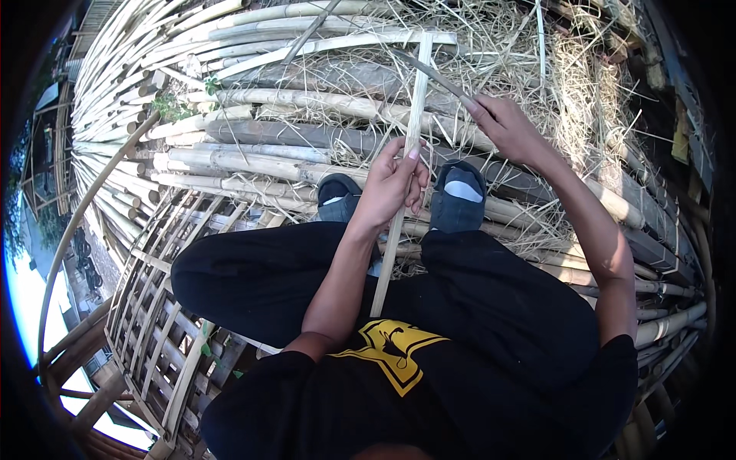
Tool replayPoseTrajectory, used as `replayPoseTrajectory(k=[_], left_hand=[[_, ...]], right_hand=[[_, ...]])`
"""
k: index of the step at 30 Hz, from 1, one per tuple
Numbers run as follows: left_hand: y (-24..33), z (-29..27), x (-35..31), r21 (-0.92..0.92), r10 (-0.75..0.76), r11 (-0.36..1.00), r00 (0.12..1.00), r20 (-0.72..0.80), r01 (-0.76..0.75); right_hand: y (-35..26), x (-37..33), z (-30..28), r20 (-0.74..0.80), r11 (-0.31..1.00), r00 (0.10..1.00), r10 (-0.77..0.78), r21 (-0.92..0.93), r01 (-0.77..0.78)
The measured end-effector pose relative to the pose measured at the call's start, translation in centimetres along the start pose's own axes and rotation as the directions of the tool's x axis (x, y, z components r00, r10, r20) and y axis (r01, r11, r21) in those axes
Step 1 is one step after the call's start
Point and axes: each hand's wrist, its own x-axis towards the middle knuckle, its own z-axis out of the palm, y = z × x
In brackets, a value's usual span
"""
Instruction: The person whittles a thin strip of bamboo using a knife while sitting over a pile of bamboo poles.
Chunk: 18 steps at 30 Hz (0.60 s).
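Bamboo strip (418,100): long, narrow and pale, running from the top centre of the frame down to the person's lap at lower centre, slightly slanted.
Left hand (395,184): at the centre, fingers curled closed around the strip, thumb laid along it.
Right hand (498,126): right of upper centre, closed around the handle end of a knife (442,80).
Blade: points to the upper left and crosses the strip near its top end; whether it touches, I cannot tell.
Second strip (345,41): lies across the top of the frame, passing by the held strip's upper end.
Shavings (575,84): loose, straw-coloured curls, thickest at upper right, scattered among bamboo poles (307,101).
Done so far: the piece is split to a flat, slender length, and the litter suggests much paring in this spot.
Left to do: with the knife at the strip, the paring looks unfinished; how smooth its faces and edges are is too small to judge.
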Motion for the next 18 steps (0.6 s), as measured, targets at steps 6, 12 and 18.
replayPoseTrajectory(k=[6,12,18], left_hand=[[-0.6,0.2,0.7,0.028,0.029,0.999,0.997,-0.065,-0.027],[0.1,-0.2,1.0,0.109,0.036,0.994,0.993,-0.116,-0.024],[-0.4,-0.2,1.0,0.481,0.188,0.873,0.967,-0.172,-0.084]], right_hand=[[-1.8,-1.6,1.3,0.127,0.976,0.983,-0.136,-0.153,0.155],[-3.1,-1.4,1.0,0.176,0.969,0.981,-0.084,-0.213,0.121],[-4.2,-1.2,1.1,0.265,0.960,0.963,-0.050,-0.253,0.119]])
